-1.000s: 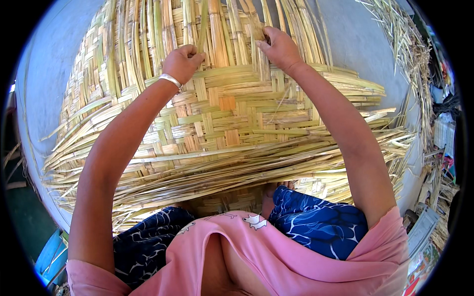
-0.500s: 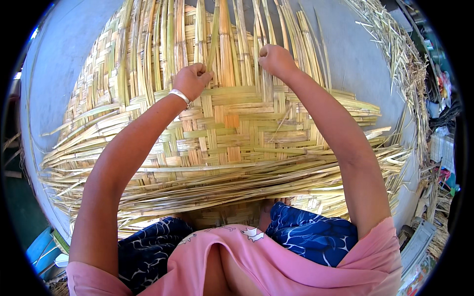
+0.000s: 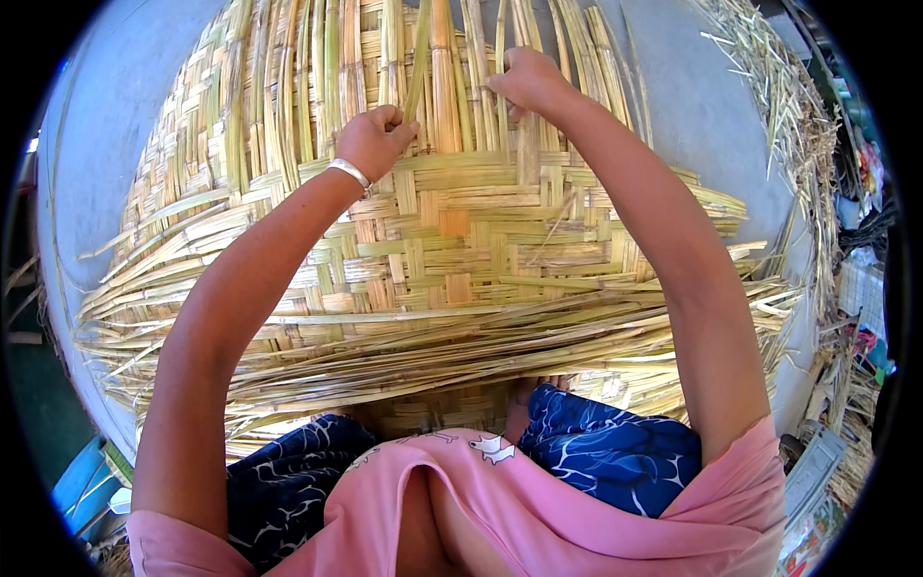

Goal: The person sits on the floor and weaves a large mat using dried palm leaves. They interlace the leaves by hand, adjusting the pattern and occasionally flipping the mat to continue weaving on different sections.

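A large woven mat [image 3: 413, 260] of flat yellow-green split-cane strips spreads out before me. At its far side several loose strips [image 3: 443, 87] stand lengthwise, side by side. My left hand [image 3: 373, 144], with a silver bangle at the wrist, is closed in a pinch on the lower part of a greenish strip [image 3: 416, 67]. To the right and slightly farther off, my right hand [image 3: 529, 81] pinches a narrow strip [image 3: 501, 43] between thumb and fingers. Its fingertips partly cover that strip. Weaving below both hands lies flat.
A bundle of loose strips [image 3: 433, 351] lies crosswise over the near part of the mat, just ahead of my feet. Grey floor [image 3: 707, 125] borders the mat. Scattered straw [image 3: 774, 96] and assorted clutter [image 3: 860, 288] line the right side; a blue container [image 3: 79, 481] is at lower left.
My right hand has moved slightly farther away, its fingers now at a narrow strip. My left hand stays nearly in place on the greenish strip.
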Available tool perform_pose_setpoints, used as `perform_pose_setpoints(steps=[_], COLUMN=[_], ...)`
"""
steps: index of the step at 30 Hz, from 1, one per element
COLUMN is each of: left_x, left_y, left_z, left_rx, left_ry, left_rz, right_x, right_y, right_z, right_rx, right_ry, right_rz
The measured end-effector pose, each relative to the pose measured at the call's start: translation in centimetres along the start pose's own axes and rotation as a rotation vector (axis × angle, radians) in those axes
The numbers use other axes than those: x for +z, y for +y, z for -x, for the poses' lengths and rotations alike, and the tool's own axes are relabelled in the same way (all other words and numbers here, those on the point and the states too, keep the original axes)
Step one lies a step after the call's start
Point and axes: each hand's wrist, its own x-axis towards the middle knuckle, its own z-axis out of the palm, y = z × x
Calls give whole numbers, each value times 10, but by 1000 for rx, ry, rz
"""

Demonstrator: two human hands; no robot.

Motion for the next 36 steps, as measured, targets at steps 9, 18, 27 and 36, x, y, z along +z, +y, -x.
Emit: perform_pose_setpoints(steps=[9,18,27,36], left_x=[4,10,6,2], left_y=[-6,-14,8,-1], left_z=[-3,-4,8,-22], left_rx=[6,-37,280,67], left_ry=[11,54,-104,-400], left_rz=[49,70,-207,-29], right_x=[4,0,-7,-2], right_y=[16,25,9,30], right_z=[-44,2,-6,41], right_rx=[84,-205,-239,-115], right_ry=[-158,-194,-466,18], right_rz=[-322,-824,-1252,-673])
